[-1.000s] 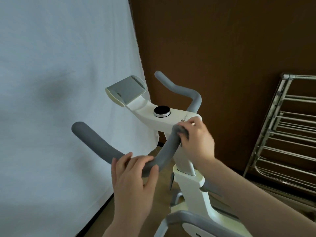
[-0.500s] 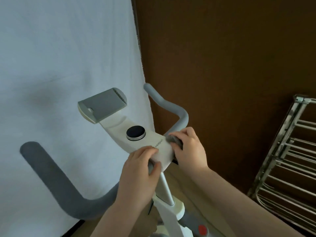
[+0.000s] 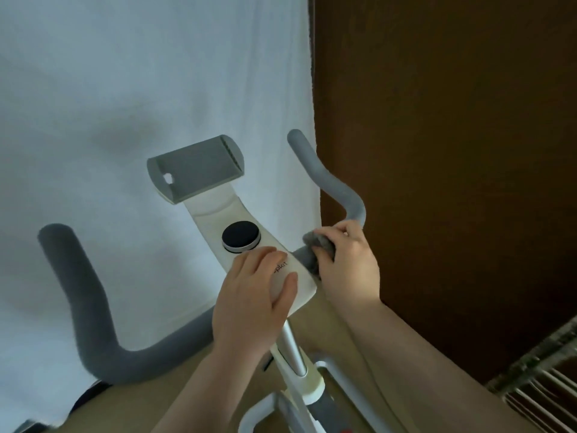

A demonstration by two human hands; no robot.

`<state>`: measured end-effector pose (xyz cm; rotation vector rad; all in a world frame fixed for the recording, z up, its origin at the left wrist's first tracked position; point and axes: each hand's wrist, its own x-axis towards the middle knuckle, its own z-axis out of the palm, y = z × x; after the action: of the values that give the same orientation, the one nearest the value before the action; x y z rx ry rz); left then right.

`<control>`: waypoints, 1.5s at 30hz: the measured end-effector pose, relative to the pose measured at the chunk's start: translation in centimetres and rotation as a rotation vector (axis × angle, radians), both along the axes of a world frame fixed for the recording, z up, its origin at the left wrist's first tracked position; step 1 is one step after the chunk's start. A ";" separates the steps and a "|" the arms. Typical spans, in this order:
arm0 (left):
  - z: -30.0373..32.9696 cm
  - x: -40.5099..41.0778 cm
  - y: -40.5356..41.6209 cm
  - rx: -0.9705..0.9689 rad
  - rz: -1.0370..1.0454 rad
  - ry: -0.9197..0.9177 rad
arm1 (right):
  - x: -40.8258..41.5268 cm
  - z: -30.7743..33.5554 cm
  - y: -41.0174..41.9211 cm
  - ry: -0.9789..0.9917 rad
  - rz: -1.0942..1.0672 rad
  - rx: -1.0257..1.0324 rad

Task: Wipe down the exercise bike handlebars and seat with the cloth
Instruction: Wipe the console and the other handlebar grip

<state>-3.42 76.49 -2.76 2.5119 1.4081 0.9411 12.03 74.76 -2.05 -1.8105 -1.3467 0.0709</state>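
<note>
The exercise bike's grey padded handlebars curve out on both sides: the left bar (image 3: 84,310) sweeps low and up, the right bar (image 3: 327,179) rises toward the brown wall. My right hand (image 3: 349,264) is closed around a grey cloth (image 3: 318,245) pressed on the right bar's base beside the white console (image 3: 231,220). My left hand (image 3: 253,298) grips the console's near end, just below the black knob (image 3: 241,236). The seat is out of view.
A grey tablet holder (image 3: 195,165) tops the console. A white sheet (image 3: 125,89) hangs behind on the left and a brown wall (image 3: 452,120) on the right. A metal drying rack (image 3: 543,379) leans at lower right. The white bike frame (image 3: 299,379) drops below my hands.
My left hand left the left handlebar and moved onto the console's near end. My right hand with the cloth shifted slightly right along the right bar's base. The view swung left and closer.
</note>
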 end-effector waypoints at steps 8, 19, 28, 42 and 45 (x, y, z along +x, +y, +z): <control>0.5 0.1 0.0 -0.074 0.003 -0.032 | -0.4 2.5 1.2 -0.153 0.131 -0.293; 2.4 -2.0 2.5 -0.505 0.021 -0.595 | -5.3 1.8 -1.1 -0.424 0.337 -0.057; 3.6 -2.6 2.1 -0.596 0.006 -0.885 | -4.6 1.4 0.1 -0.254 0.330 -0.026; 2.2 -3.4 2.8 -0.563 0.065 -0.874 | -5.2 1.7 2.1 -0.265 0.390 -0.047; 1.8 -3.1 2.3 -0.477 0.002 -0.657 | -3.7 1.4 2.2 -0.138 0.232 -0.030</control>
<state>-6.53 78.78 -0.97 1.6456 1.2220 1.1218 8.33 76.93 -0.62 -1.7020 -1.6577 0.0921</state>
